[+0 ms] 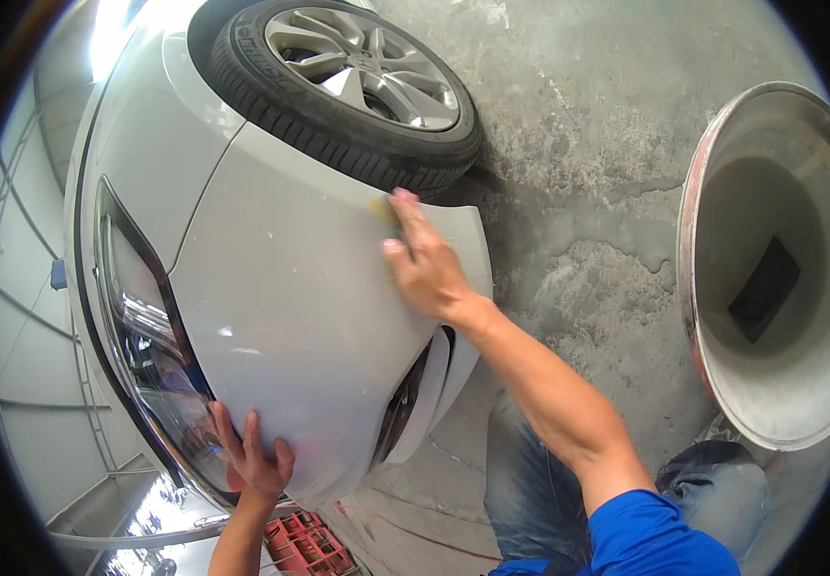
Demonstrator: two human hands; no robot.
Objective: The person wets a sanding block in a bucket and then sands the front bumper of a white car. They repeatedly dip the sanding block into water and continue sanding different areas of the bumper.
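My right hand [426, 267] lies on the pale grey-white front bumper [290, 250] of a car, close to the wheel arch edge. Its fingers are stretched out flat, with the thumb apart. A yellowish patch [379, 207] shows beside the fingertips, and a little yellow shows by the palm; whether a thin thing lies under the hand is hidden. Lower left, my left hand [259, 463] rests with spread fingers on the bumper next to the headlight [160, 370], holding nothing. Small pale specks dot the bumper's surface.
The front wheel [362, 72] stands beyond my right hand. At the right, a large round bucket [698, 278] holds murky liquid and a dark rectangular sheet [765, 288]. A red crate-like thing [311, 545] sits below the bumper on the worn concrete floor [588, 115].
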